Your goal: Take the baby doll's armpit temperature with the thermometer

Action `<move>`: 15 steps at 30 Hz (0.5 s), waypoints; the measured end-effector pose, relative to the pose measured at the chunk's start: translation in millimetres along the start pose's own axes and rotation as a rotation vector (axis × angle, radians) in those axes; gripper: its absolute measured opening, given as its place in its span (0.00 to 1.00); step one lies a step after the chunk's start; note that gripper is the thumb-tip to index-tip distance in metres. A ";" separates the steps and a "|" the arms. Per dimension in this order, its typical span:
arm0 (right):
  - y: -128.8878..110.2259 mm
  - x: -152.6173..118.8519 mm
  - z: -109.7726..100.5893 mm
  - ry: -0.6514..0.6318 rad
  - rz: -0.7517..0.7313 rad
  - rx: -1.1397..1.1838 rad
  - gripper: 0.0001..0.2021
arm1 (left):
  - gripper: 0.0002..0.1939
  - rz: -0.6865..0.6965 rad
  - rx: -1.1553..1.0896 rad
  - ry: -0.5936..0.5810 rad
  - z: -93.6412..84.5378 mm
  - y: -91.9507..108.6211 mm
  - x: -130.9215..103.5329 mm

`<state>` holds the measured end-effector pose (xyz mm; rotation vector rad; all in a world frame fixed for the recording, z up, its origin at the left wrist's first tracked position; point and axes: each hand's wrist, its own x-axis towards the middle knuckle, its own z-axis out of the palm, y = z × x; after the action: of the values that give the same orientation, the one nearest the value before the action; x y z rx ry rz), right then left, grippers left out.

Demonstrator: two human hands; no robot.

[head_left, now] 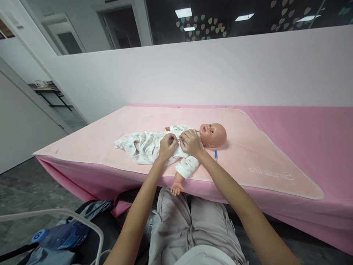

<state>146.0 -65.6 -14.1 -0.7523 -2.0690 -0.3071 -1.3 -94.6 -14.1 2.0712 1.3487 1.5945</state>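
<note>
Now working over a doll (pixel 212 134) lying face-up on a peach mat (pixel 248 151), pinching its white patterned outfit (pixel 147 144) at the chest with the fingers of left hand (pixel 167 147) and right hand (pixel 191 142), near a blue-capped pen (pixel 216 155).

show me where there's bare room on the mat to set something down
Bare peach mat lies at picture right, between the baby doll's head and the white lettering, and at left, between its printed outfit and the mat's left corner. Crowded: the chest, under left hand and right hand, and near the blue-capped pen.
</note>
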 end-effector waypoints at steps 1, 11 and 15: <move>-0.2 0.0 -0.1 0.003 -0.007 -0.001 0.05 | 0.03 -0.003 -0.011 -0.005 -0.2 0.5 -0.2; -0.7 -0.7 0.3 0.023 -0.032 -0.015 0.08 | 0.04 0.054 0.067 -0.007 -2.0 1.3 1.7; -0.7 -0.8 0.3 0.022 -0.043 -0.002 0.09 | 0.02 0.017 0.045 -0.014 -1.8 0.6 1.3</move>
<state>145.7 -66.2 -14.9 -0.7030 -2.0669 -0.3399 -2.4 -94.6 -12.1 2.1219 1.3783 1.5673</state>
